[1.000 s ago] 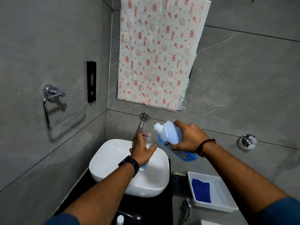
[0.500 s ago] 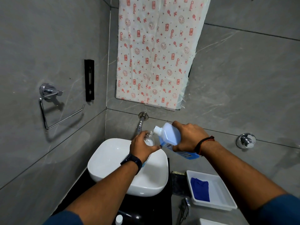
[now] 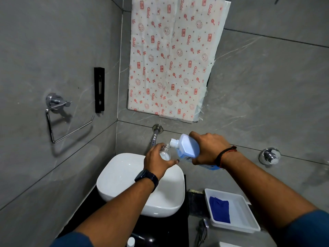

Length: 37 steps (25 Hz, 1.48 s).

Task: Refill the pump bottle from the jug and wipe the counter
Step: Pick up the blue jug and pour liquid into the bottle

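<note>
My left hand (image 3: 156,162) grips a small clear pump bottle (image 3: 165,152), pump off, above the white basin (image 3: 122,177). My right hand (image 3: 209,148) holds the translucent jug (image 3: 187,148) of blue liquid, tilted sideways with its open white neck touching the bottle's mouth. A blue cloth (image 3: 219,209) lies in a white tray (image 3: 245,216) on the counter at the right. A white pump cap (image 3: 131,241) shows at the bottom edge on the black counter (image 3: 160,230).
A chrome tap spout (image 3: 154,137) comes out of the wall just behind the bottle. A wall valve (image 3: 269,155) sits at the right, a towel ring (image 3: 58,118) on the left wall. Patterned paper (image 3: 170,56) covers the mirror.
The jug has tipped further and moved left and down, so its neck now meets the bottle's mouth. My left hand kept the bottle over the basin.
</note>
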Available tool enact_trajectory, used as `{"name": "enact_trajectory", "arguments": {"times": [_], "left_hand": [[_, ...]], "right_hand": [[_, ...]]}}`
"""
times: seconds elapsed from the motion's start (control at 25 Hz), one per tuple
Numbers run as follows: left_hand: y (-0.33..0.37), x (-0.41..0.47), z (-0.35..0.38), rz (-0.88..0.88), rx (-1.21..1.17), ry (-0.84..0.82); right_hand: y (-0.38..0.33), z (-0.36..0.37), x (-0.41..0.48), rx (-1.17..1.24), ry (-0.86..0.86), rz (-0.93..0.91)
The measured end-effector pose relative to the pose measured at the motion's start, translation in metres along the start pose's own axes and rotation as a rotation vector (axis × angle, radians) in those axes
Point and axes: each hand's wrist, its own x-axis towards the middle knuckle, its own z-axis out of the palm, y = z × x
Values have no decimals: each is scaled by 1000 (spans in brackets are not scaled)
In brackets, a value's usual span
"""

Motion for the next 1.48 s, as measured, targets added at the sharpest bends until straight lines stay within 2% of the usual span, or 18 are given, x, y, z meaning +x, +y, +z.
{"name": "enact_trajectory", "arguments": {"times": [1.48], "left_hand": [[7,1,-11,-10,-5,64]], "right_hand": [[-15,-26,5,-56,-42,-6]]}}
